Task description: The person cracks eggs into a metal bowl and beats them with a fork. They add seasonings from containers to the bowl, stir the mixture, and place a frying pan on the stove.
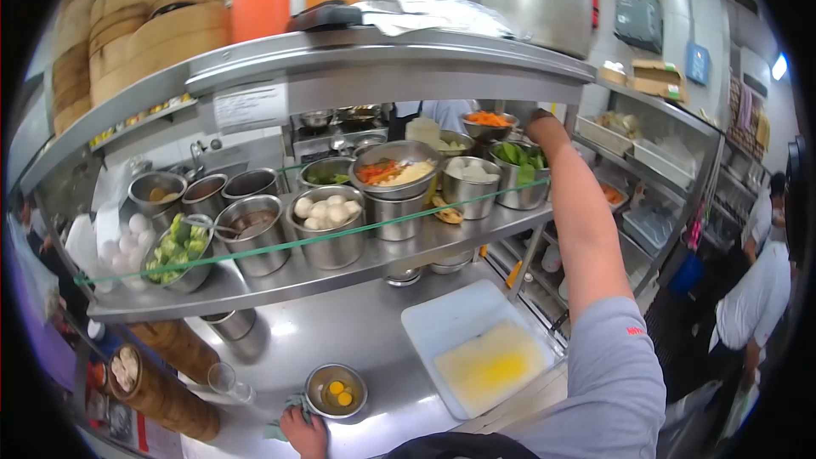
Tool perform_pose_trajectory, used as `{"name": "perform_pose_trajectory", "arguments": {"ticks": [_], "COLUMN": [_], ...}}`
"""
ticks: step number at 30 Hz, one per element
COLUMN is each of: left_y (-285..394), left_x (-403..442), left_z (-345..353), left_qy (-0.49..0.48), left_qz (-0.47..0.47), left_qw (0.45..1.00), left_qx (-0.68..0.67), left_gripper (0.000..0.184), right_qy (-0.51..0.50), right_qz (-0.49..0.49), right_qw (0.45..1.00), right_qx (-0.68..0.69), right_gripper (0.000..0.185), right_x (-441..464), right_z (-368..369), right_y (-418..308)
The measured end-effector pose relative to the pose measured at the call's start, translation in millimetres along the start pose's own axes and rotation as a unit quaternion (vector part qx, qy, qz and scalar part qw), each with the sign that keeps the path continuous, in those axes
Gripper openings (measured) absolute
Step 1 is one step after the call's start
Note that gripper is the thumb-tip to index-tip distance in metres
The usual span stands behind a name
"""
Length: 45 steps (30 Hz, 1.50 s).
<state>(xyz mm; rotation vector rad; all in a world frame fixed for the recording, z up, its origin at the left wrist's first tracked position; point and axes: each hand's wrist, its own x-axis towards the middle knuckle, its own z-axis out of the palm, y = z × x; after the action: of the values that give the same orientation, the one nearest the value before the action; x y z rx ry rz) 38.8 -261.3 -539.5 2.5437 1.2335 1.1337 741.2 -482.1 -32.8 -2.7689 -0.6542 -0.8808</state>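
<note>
Near the bottom edge, my left hand [303, 432] has its fingers curled on a green cloth [274, 431], close beside a metal bowl [359, 390] with two egg yolks [340, 393]. My right arm stretches up past the shelf's right end. My right hand [545, 127] is closed, just right of the bowl of orange shreds [489, 123] and above the container of green leaves [520, 161]. What its fingers hold is too small to make out. A white tray [433, 323] on the counter holds a yellow-stained board [489, 367].
The metal shelf [399, 265] bears broccoli [180, 252], white balls [325, 212] and eggs [132, 238] behind a green-edged glass guard. Bamboo steamers [174, 391] and a clear glass [229, 382] stand at lower left. A person in white [752, 297] is far right.
</note>
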Motion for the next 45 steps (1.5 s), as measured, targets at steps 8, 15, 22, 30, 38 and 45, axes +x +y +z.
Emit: {"name": "perform_pose_trajectory", "arguments": {"ticks": [8, 15, 22, 30, 38, 45], "left_y": [1.7, 2.0, -8.5, 61.9, 186.5, 158.8], "left_x": [5.0, 10.0, 10.3, 95.6, 100.4, 93.6], "left_z": [-1.0, -6.1, -4.8, -102.1, -97.9, -80.6], "left_qy": [-0.006, -0.028, -0.042, -0.099, -0.359, -0.3], "left_qz": [-0.044, -0.072, -0.083, -0.053, 0.146, -0.264], "left_qw": [0.998, 0.996, 0.993, 0.966, 0.828, 0.648], "left_qx": [-0.033, -0.032, -0.075, -0.234, -0.406, -0.648], "left_gripper": [0.039, 0.038, 0.038, 0.039, 0.031, 0.021], "right_qy": [0.059, 0.236, 0.365, -0.077, -0.431, -0.523], "right_qz": [-0.005, -0.214, -0.249, -0.17, -0.318, -0.11], "right_qw": [0.997, 0.947, 0.89, 0.9, 0.689, 0.603], "right_qx": [0.053, 0.038, 0.113, 0.393, 0.488, 0.592], "right_gripper": [0.026, 0.014, 0.003, 0.007, 0.013, 0.033], "right_x": [29.6, -100.3, -258.2, -409.4, -447.1, -527.6], "right_z": [14.9, -68.8, -123.3, -134.3, -41.4, 38.4], "right_y": [27.6, -26.7, -17.6, -75.4, -203.7, -213.5]}}
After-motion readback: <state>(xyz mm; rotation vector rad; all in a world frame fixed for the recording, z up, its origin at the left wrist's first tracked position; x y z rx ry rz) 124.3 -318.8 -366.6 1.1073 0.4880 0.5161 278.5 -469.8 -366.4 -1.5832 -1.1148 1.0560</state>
